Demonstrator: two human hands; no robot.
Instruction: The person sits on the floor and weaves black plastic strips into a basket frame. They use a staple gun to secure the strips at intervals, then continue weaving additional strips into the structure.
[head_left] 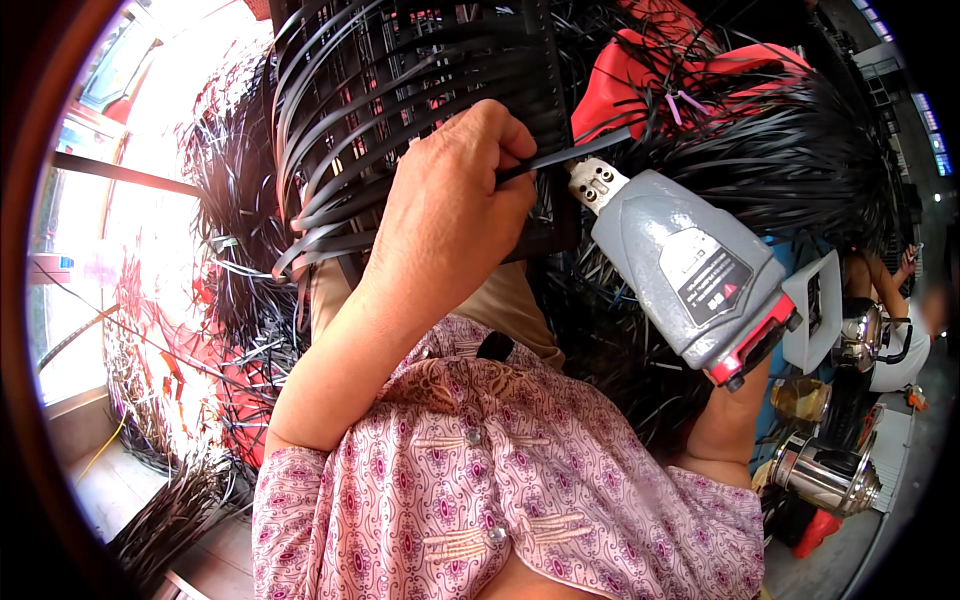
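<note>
My left hand is closed, pinching a flat black plastic strip between thumb and fingers. The strip runs rightward past the metal nose of a grey power tool with a red rear end. My right forearm leads up behind this tool, which is held up off my lap. The tool's body hides my right hand and its fingers. Beyond my left hand stands a black woven piece, with strips crossing its frame and many loose ends curving out to the left.
Bundles of loose black strips lie at the right over a red plastic thing. More strips heap up on the left by a bright opening. Shiny metal pots stand at the lower right. Another person is at the far right.
</note>
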